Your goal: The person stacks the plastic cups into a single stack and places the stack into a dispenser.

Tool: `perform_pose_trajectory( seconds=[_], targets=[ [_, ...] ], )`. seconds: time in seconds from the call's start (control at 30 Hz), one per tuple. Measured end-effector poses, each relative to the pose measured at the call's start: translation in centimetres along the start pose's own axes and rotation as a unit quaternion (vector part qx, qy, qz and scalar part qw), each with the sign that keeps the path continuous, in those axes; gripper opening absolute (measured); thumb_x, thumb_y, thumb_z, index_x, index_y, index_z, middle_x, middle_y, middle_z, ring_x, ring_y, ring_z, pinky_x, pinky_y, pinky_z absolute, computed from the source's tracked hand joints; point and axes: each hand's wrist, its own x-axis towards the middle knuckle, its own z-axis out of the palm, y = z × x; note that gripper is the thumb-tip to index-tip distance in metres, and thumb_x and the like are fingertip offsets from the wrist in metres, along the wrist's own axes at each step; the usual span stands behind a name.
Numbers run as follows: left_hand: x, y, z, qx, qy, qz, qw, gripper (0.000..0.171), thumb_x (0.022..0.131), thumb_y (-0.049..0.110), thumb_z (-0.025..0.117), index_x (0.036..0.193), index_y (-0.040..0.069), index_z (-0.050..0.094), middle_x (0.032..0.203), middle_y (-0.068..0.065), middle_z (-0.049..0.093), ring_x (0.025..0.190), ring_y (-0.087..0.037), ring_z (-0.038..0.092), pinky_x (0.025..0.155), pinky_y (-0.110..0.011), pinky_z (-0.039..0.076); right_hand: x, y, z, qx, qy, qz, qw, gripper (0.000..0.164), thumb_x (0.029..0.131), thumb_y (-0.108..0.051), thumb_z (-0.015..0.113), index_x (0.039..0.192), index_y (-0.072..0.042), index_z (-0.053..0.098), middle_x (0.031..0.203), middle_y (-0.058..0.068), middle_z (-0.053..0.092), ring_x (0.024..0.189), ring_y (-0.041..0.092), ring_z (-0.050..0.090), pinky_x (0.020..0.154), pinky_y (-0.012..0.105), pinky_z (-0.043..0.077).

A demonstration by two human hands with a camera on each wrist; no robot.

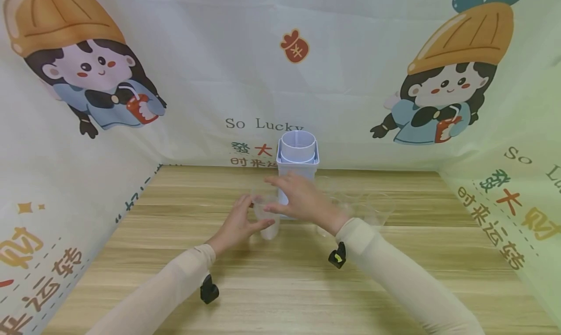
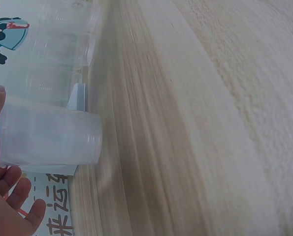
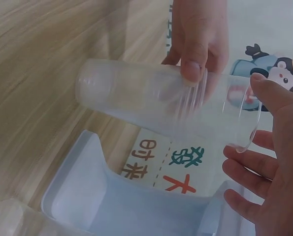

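Several clear plastic cups (image 3: pixel 131 96), nested in a stack, stand between the hands, in front of a pale square holder (image 1: pixel 298 172). My left hand (image 1: pixel 238 225) grips the stack around its grouped rims, thumb on the near side in the right wrist view. At the top, my right hand (image 3: pixel 279 152) holds the rim of the uppermost cup (image 3: pixel 235 108) between thumb and fingers. That cup sticks well out of the others. In the left wrist view the stack's base (image 2: pixel 94 140) is close over the wooden table (image 2: pixel 185 147).
A round white tube (image 1: pixel 298 147) sits inside the holder, near the back curtain (image 1: pixel 342 82). More clear cups (image 1: pixel 379 208) stand right of the holder, partly hidden by my right forearm. Printed curtains also line both sides of the table.
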Motion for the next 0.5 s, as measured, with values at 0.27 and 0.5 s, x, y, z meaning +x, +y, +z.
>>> perform_pose_trajectory(
  seconds=[0.27,0.5],
  targets=[
    [-0.1,0.0,0.0,-0.008,-0.001,0.004,1.0,0.067,0.084,0.035,0.079,0.137,0.011,0.047,0.139,-0.014,0.048,0.127,-0.034,0.048,0.105,-0.056,0.045,-0.3,-0.1,0.5,0.003,0.0,0.0,1.0,0.068,0.088,-0.054,0.067,0.141,-0.013,0.053,0.133,0.008,0.065,0.119,0.027,0.062,0.102,0.044,0.05],
    [-0.1,0.0,0.0,-0.009,-0.007,-0.009,0.9999,0.072,0.084,0.036,0.079,0.141,0.008,0.045,0.141,-0.013,0.047,0.129,-0.033,0.047,0.109,-0.054,0.043,-0.6,0.2,1.4,0.002,-0.008,0.005,1.0,0.069,0.088,-0.054,0.067,0.142,-0.014,0.052,0.136,0.007,0.063,0.119,0.026,0.061,0.102,0.043,0.05]
  ],
)
